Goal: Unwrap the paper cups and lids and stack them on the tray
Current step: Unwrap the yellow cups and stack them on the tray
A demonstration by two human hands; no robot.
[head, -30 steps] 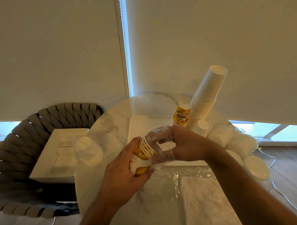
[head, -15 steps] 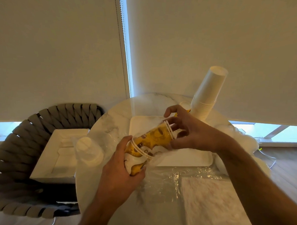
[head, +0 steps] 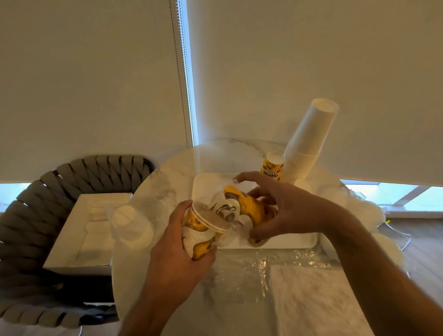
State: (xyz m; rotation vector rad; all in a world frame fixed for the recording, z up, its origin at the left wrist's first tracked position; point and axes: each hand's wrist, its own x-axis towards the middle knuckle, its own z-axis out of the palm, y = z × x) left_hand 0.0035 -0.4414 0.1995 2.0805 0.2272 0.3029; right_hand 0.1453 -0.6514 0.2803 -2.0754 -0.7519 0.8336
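Left hand [head: 184,245] grips nested yellow cups [head: 200,226] just before tray [head: 288,243] | right hand [head: 272,210] grips pulled-out yellow cup [head: 249,207] above tray, axis near-horizontal | right nearer tray.

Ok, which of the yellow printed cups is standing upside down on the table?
The lone yellow cup beside the tall white cup stack, base up. The other yellow cups are tilted in the left hand and right hand.

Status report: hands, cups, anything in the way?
Left hand grips a yellow cup stack. Right hand grips another cup over the tray. Loose wrap lies before the tray.
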